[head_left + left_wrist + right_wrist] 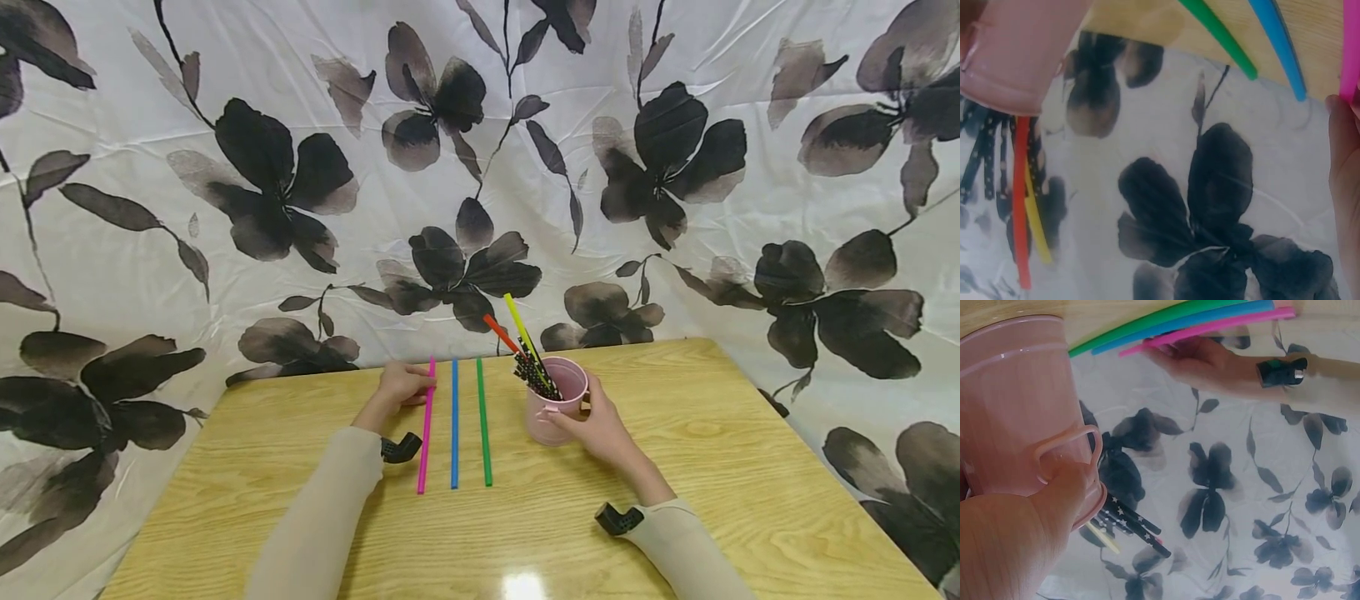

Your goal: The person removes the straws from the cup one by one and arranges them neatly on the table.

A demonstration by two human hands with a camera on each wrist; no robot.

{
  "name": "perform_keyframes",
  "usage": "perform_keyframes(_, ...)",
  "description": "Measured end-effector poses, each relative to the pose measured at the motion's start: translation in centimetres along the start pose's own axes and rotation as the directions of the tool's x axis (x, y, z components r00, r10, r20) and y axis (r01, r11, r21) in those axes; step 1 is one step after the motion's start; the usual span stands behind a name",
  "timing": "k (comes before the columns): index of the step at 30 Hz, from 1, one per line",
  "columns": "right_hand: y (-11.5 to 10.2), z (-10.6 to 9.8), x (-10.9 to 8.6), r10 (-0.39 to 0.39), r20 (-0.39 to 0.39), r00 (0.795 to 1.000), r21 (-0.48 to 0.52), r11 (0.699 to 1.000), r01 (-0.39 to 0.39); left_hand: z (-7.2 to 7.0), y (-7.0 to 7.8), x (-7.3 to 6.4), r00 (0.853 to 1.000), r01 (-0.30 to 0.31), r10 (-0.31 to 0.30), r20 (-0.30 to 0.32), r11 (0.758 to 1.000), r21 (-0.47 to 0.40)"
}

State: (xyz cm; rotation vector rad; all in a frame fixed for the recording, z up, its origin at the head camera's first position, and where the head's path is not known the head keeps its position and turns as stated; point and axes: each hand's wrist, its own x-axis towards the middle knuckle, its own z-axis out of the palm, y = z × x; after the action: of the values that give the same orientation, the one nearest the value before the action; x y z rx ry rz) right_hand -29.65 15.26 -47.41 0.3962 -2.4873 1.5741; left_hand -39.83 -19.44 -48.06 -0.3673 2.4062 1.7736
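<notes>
At the table's far edge my left hand pinches the upper part of a pink straw. To its right, a blue straw and a green straw lie roughly parallel, apart from each other. My right hand grips a pink metal cup, its thumb by a small handle. Out of the cup lean a red straw, a yellow straw and several black patterned straws. The cup hides their lower ends; some left fingers are hidden in the left wrist view.
The wooden table extends toward me and to both sides. Behind its far edge hangs a white cloth with dark flowers. Each sleeve carries a black wrist device, one on the left and one on the right.
</notes>
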Motion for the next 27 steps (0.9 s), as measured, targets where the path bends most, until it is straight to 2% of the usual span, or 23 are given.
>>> perform_keyframes(5, -0.1, 0.1, -0.1, -0.006, -0.005, 1.000, 0.010, 1.000, 0.006, 0.3, 0.1, 0.0, 1.000, 0.003, -0.002, -0.023, 0.999, 0.054)
perform_keyframes(12, 0.0, 0.1, 0.0, -0.027, -0.003, 1.000, 0.014, 1.000, 0.027, 0.5, 0.1, 0.0, 0.999, -0.009, 0.012, -0.039, 0.997, 0.081)
perform_keyframes(16, -0.1, 0.2, 0.0, -0.023, -0.003, 1.000, 0.040, 0.999, 0.023, 0.6, 0.0, -0.1, 0.998, -0.027, 0.035, -0.061, 0.992, 0.123)
perform_keyframes(21, -0.1, 0.2, -0.1, -0.004, -0.006, 1.000, 0.036, 0.999, 0.004, 0.7, -0.2, -0.1, 0.994, -0.062, 0.073, -0.076, 0.989, 0.135)
perform_keyframes(27, -2.1, -0.4, -0.6, -0.026, 0.021, 0.999, 0.060, 0.998, 0.025, 0.9, -0.2, -0.2, 0.995, -0.059, 0.070, -0.075, 0.988, 0.143)
